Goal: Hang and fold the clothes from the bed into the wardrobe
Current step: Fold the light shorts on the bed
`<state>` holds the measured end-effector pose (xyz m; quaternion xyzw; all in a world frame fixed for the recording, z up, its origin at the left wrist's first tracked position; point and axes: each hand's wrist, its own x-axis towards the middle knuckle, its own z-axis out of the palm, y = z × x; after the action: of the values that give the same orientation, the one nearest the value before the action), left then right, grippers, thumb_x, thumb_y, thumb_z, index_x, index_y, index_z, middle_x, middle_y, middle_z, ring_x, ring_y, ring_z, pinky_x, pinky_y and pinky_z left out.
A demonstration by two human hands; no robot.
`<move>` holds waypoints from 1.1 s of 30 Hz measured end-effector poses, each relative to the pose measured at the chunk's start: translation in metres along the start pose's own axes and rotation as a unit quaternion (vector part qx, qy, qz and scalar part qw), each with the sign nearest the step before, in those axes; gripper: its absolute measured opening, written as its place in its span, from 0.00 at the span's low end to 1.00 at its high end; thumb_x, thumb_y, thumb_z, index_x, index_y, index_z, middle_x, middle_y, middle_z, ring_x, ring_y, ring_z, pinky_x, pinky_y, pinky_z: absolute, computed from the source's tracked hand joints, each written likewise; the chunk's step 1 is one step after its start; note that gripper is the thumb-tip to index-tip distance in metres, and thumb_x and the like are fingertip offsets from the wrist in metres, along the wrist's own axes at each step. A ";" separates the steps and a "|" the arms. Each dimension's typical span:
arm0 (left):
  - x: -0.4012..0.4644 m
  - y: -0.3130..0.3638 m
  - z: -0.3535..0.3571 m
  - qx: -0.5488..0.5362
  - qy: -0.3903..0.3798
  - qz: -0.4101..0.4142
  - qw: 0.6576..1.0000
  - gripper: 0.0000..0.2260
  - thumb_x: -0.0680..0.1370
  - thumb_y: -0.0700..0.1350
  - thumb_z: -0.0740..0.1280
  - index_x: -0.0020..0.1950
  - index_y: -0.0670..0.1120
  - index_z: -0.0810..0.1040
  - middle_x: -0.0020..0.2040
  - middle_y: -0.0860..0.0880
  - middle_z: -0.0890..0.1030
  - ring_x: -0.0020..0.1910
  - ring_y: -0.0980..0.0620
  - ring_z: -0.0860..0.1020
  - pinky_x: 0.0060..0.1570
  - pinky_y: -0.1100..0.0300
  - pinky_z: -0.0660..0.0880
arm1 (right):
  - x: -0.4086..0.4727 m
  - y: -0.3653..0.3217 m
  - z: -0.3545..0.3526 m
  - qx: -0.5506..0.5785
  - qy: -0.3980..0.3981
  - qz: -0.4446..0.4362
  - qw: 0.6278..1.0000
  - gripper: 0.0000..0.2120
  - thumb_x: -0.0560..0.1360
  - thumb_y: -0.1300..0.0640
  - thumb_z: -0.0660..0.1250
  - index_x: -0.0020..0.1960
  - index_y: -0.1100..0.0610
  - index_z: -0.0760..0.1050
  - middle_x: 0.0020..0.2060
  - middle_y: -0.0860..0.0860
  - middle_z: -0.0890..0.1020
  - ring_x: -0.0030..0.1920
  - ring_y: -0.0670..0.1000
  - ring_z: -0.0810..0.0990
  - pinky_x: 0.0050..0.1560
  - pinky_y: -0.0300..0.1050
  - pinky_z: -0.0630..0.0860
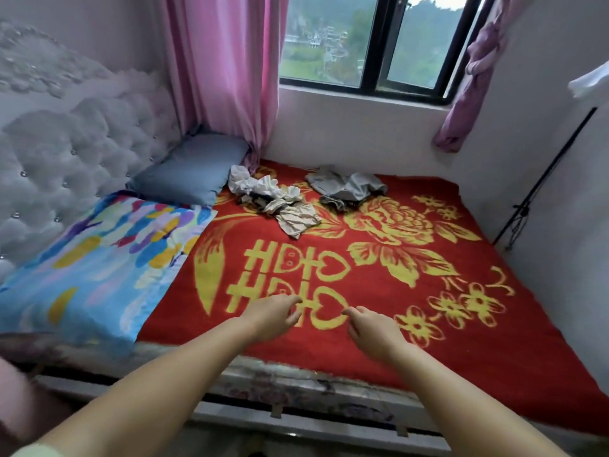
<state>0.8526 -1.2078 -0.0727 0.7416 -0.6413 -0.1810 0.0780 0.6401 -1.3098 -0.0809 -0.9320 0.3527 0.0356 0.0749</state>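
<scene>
A red blanket with yellow flowers (362,341) covers the bed. At its far side lie two crumpled heaps: white and beige clothes (273,201) near the pillows, and a grey garment (346,188) to their right. My left hand (272,316) and my right hand (372,329) reach out over the near middle of the blanket, fingers loosely curled, holding nothing. Both hands are well short of the clothes. No wardrobe is in view.
A blue-grey pillow (194,168) and a colourful patterned pillow (99,258) lie at the left by the tufted white headboard (66,159). Pink curtains (224,77) flank the window (369,41). A black stand (540,189) leans against the right wall.
</scene>
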 end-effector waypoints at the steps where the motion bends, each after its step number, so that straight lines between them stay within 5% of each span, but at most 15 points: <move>1: 0.019 -0.005 -0.003 0.004 0.001 0.000 1.000 0.20 0.82 0.53 0.55 0.73 0.49 0.65 0.64 0.49 0.75 0.56 0.50 0.77 0.47 0.53 0.78 | 0.018 0.007 -0.001 0.003 0.003 0.006 1.000 0.19 0.83 0.50 0.49 0.72 0.50 0.65 0.62 0.50 0.76 0.53 0.55 0.81 0.49 0.50 0.78; 12: 0.264 -0.110 -0.048 0.012 -0.039 -0.007 0.999 0.19 0.82 0.53 0.54 0.72 0.50 0.66 0.65 0.50 0.75 0.59 0.49 0.76 0.51 0.52 0.76 | 0.255 0.084 0.005 0.054 -0.003 0.070 0.996 0.18 0.83 0.52 0.51 0.70 0.51 0.66 0.61 0.48 0.76 0.54 0.53 0.80 0.52 0.50 0.76; 19: 0.385 -0.168 0.010 -0.013 -0.057 -0.043 0.997 0.15 0.82 0.51 0.53 0.67 0.50 0.71 0.62 0.51 0.77 0.57 0.50 0.77 0.53 0.52 0.75 | 0.377 0.141 0.085 0.086 -0.081 0.101 0.988 0.19 0.82 0.55 0.51 0.72 0.52 0.63 0.62 0.49 0.75 0.54 0.52 0.79 0.50 0.48 0.77; 22: 0.437 -0.200 0.044 0.003 -0.070 -0.050 0.996 0.14 0.82 0.49 0.54 0.64 0.47 0.71 0.59 0.49 0.77 0.55 0.48 0.77 0.50 0.51 0.75 | 0.438 0.159 0.136 0.107 -0.098 0.113 0.983 0.21 0.82 0.54 0.51 0.74 0.53 0.60 0.68 0.50 0.69 0.64 0.52 0.72 0.56 0.49 0.75; 27: 0.525 -0.254 0.102 0.028 -0.005 -0.101 0.994 0.20 0.80 0.47 0.57 0.73 0.48 0.64 0.63 0.48 0.72 0.62 0.47 0.71 0.52 0.51 0.73 | 0.539 0.178 0.223 0.085 -0.081 0.116 0.986 0.23 0.82 0.52 0.53 0.76 0.49 0.57 0.77 0.51 0.55 0.77 0.52 0.53 0.74 0.54 0.55; 33: 0.604 -0.288 0.161 0.095 0.050 -0.122 0.987 0.30 0.76 0.44 0.62 0.77 0.47 0.56 0.74 0.42 0.60 0.73 0.44 0.59 0.66 0.50 0.63 | 0.563 0.195 0.312 0.043 -0.039 0.091 0.994 0.25 0.81 0.47 0.46 0.78 0.45 0.53 0.78 0.49 0.50 0.78 0.51 0.44 0.72 0.63 0.36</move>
<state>1.1269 -1.7330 -0.4234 0.8263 -0.5556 -0.0902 0.0166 0.9283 -1.7695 -0.4779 -0.8899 0.4340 0.0631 0.1252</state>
